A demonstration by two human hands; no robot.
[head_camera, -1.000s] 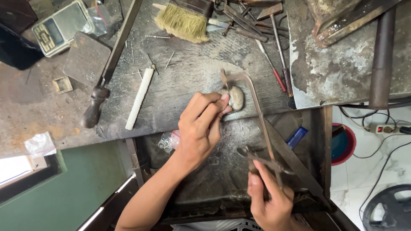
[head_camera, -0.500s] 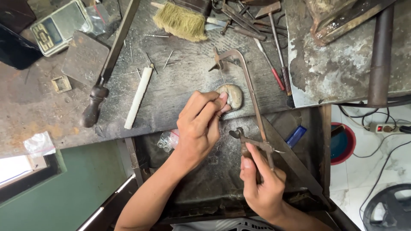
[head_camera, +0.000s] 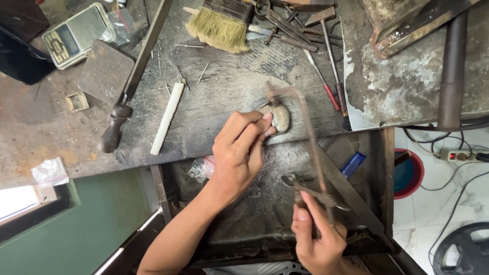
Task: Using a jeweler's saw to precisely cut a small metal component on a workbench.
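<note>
My left hand [head_camera: 239, 153] sits near the middle of the view, its fingers [head_camera: 254, 127] bunched together and pressed down on a small pale, rounded piece [head_camera: 280, 118] that lies on the worn grey surface [head_camera: 224, 91] just at the edge above the drawer. The piece is at about one o'clock from my left hand, touching my fingertips.

My right hand [head_camera: 316, 239] is low, at about five o'clock from the left one, with its fingers wrapped tight around the handle of a jeweller's saw frame [head_camera: 310, 142]. The thin metal frame runs up from my grip toward twelve o'clock, and its top end is right beside the pale piece; it is blurred there, so I cannot tell exactly where the blade meets the piece.

Under both hands is the open drawer tray [head_camera: 254, 214], dusted with grey filings. A blue object [head_camera: 354, 164] lies in it at three o'clock from my left hand.

On the surface, at nine o'clock from the piece, lies a white stick [head_camera: 167, 117], and beyond it a file with a dark wooden handle [head_camera: 114, 127]. At eleven o'clock rests a straw-coloured brush [head_camera: 218, 29], and far at ten o'clock a small digital scale [head_camera: 76, 33]. Red-handled tools [head_camera: 331, 94] lie at two o'clock.
</note>
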